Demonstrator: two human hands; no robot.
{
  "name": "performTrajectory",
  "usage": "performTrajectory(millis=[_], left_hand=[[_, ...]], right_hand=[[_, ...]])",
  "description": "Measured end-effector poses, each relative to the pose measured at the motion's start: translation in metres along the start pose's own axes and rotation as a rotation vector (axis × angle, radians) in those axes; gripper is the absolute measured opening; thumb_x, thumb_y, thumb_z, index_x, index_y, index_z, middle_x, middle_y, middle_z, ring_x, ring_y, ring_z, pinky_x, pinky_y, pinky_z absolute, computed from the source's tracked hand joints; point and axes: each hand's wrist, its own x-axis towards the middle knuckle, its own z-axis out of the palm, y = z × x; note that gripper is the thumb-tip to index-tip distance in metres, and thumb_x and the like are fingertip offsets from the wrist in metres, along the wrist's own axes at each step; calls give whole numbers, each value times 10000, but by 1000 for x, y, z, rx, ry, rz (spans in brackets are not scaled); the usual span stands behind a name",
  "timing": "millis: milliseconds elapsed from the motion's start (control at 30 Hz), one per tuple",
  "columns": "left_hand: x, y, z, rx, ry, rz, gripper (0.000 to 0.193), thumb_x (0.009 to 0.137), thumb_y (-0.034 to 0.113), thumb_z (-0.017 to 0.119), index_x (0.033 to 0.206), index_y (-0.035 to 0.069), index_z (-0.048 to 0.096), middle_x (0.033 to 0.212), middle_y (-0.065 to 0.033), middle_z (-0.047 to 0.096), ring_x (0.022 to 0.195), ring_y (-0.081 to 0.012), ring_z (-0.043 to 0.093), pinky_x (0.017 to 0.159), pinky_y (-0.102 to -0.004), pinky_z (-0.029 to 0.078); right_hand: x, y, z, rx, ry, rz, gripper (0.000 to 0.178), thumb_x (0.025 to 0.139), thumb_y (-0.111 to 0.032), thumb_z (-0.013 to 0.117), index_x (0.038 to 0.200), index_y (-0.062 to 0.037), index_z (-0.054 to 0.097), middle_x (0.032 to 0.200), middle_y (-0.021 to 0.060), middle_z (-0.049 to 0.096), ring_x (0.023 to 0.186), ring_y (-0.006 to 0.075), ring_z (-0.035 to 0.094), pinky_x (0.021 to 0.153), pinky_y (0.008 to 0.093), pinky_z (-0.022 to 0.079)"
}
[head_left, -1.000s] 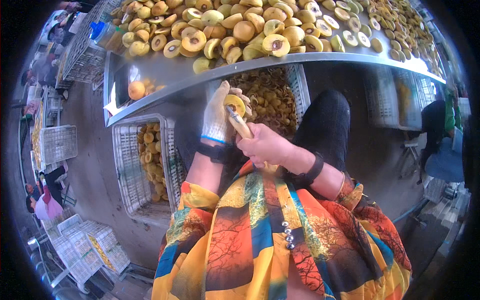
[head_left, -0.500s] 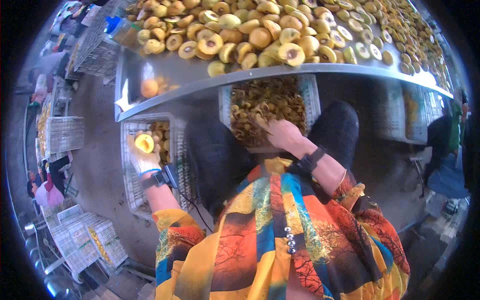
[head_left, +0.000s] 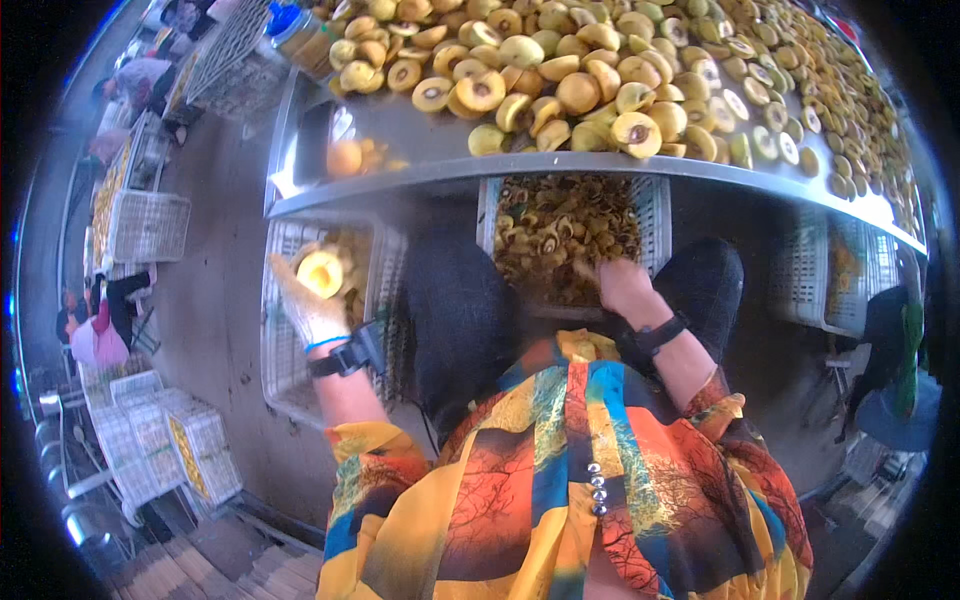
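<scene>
The left hand [head_left: 305,300], in a white knitted glove with a black band at the wrist, has its fingers clamped on a halved yellow fruit [head_left: 321,272], cut face up, above the white plastic lattice crate [head_left: 285,330] at the person's left knee. The bare right hand [head_left: 622,287] rests at the near edge of a second white lattice crate [head_left: 650,205] filled with brown pits and fruit scraps between the knees; its finger position cannot be determined. Both crates sit below the metal table [head_left: 420,140] covered with halved and whole yellow fruits [head_left: 580,90].
</scene>
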Motion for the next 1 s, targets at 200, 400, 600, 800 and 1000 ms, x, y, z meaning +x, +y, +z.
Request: performTrajectory(millis=[200,400,600,800,1000], left_hand=[[12,17,50,1378,270,647,589,775,406,642,1182,1,509,1058,-206,599,977,-339,574,888,-385,428],[57,-20,218,1824,-273,985,846,660,452,697,1346,137,317,1208,-165,500,1073,-353,503,884,-450,427],[97,-58,259,1860,-563,889,716,663,197,629,1323,176,354,1198,-158,494,1026,-343,541,853,-428,456],[13,-41,229,1363,-699,1152,791,679,92,648,1376,163,280,1251,-168,457,1080,-354,496,901,-411,448],[-66,-50,199,1156,-927,1191,870,626,-6,653,1386,142,257,1193,-201,454,1086,-380,477,920,-412,442]], right_hand=[[-13,-12,-18,369,307,100,202,755,-135,579,904,-21,505,747,189,617,719,352,614,620,452,487],[-16,-21,-32,517,586,-72,222,758,-145,595,871,-39,436,684,190,586,645,376,589,540,456,473],[-44,-20,-47,669,638,-55,301,763,-145,606,998,-32,457,704,204,585,658,391,591,560,456,474],[-28,-24,-91,1005,889,8,510,755,-227,701,1134,6,450,752,162,620,617,273,624,528,347,486],[-6,-49,-119,1756,566,-210,517,787,-279,697,1141,16,462,816,39,581,603,59,530,456,197,419]])
